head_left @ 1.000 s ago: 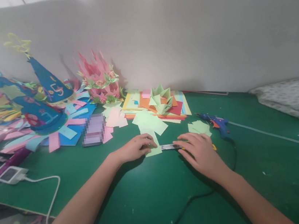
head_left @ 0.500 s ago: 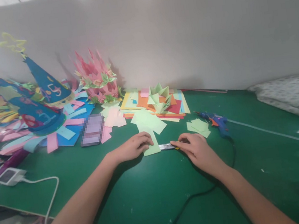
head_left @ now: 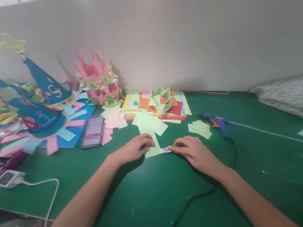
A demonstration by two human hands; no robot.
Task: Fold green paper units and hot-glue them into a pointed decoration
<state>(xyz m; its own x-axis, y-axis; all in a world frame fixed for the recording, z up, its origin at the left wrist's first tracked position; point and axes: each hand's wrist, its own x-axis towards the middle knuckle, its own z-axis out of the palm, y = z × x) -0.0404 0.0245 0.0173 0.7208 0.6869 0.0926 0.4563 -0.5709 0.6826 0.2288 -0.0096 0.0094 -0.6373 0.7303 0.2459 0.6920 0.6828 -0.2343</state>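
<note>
My left hand (head_left: 136,147) lies with bent fingers on a light green sheet of paper (head_left: 153,151), pinning it to the green table. In my right hand (head_left: 191,149) is a utility knife (head_left: 166,150); its silvery blade meets the sheet's right edge, and a bit of yellow shows under my fingers. Whether the blade lies inside a fold or under the paper I cannot tell. Behind my hands are more light green papers (head_left: 153,123). A small stack of green pieces (head_left: 200,128) sits just beyond my right hand.
A blue glue gun (head_left: 220,124) with a cable lies at right. At the back stand a folded green paper ring (head_left: 161,103) on coloured sheets and a pink paper crown (head_left: 99,83). Blue party hats (head_left: 48,84), a blurred-out phone (head_left: 92,131) and a white charger (head_left: 9,179) are left.
My right hand has moved slightly left with the knife, and less of the blade shows beside the sheet. My left hand stays on the paper.
</note>
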